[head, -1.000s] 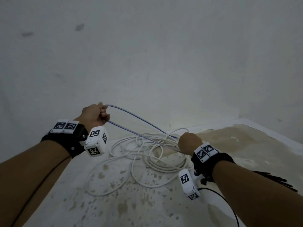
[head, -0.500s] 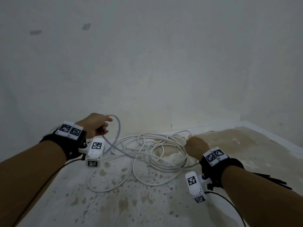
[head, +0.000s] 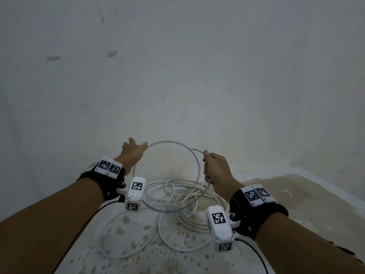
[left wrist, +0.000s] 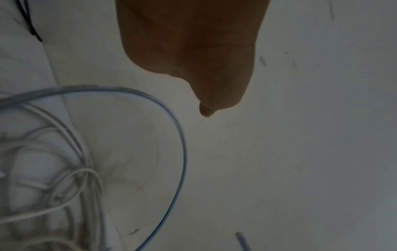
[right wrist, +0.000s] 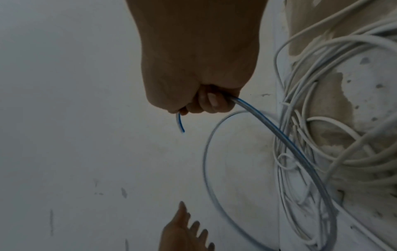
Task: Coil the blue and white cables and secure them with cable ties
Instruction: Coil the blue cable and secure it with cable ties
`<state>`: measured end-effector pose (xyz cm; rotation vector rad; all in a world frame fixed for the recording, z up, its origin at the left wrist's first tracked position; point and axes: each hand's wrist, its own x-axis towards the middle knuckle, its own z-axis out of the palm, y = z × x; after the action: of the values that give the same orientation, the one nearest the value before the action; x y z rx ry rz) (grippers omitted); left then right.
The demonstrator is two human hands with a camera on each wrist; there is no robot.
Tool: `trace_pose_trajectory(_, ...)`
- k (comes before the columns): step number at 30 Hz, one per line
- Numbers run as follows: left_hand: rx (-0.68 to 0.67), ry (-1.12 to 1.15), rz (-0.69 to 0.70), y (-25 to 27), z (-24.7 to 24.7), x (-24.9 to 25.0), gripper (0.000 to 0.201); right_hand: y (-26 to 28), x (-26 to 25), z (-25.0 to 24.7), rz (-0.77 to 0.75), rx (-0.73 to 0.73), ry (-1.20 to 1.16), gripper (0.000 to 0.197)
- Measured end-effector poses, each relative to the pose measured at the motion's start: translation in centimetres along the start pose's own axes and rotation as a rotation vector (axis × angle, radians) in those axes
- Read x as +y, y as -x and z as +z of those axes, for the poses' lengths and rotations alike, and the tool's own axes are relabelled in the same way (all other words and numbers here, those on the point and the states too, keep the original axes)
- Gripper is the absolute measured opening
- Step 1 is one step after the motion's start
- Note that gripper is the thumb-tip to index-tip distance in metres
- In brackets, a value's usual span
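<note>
— What is held, and by which hand?

— The blue cable (head: pixel 198 167) is gripped in the right hand (head: pixel 216 169), right of centre in the head view. In the right wrist view the fingers (right wrist: pixel 211 101) are seen curled tightly round it, with a short free end poking out below the fist (right wrist: pixel 180 124) and the longer run leaving toward the lower right.

— And the left hand?

— The left hand (head: pixel 133 153) is raised left of centre, against the pale wall (head: pixel 177 66). Its fingers are spread and extended; nothing is clasped. A fingertip lies right at the top of the blue loop, but whether contact is made cannot be told. From the left wrist view only the heel of the palm and one fingertip can be made out.

— Where does the cable run?

— One wide, roughly round loop is formed between the two hands, hanging in the air at the middle of the frame, its bottom over the white cable (head: pixel 183 196).

— And that white cable?

— It is left in a loose, tangled heap on the stained floor (head: pixel 296 194), lower centre, with two big loops spilling toward the bottom edge. It is touched by neither hand.
</note>
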<state>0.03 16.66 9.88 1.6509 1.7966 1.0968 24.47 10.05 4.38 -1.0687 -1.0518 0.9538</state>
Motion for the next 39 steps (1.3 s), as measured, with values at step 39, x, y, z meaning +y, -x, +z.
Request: trace_pose_trajectory(39, -0.114, 0.099, 0.402, 9.8, -2.6, -4.0, 0.020, 5.2, 1.2, 10.9, 0.180, -0.482, -0.215, 0.024)
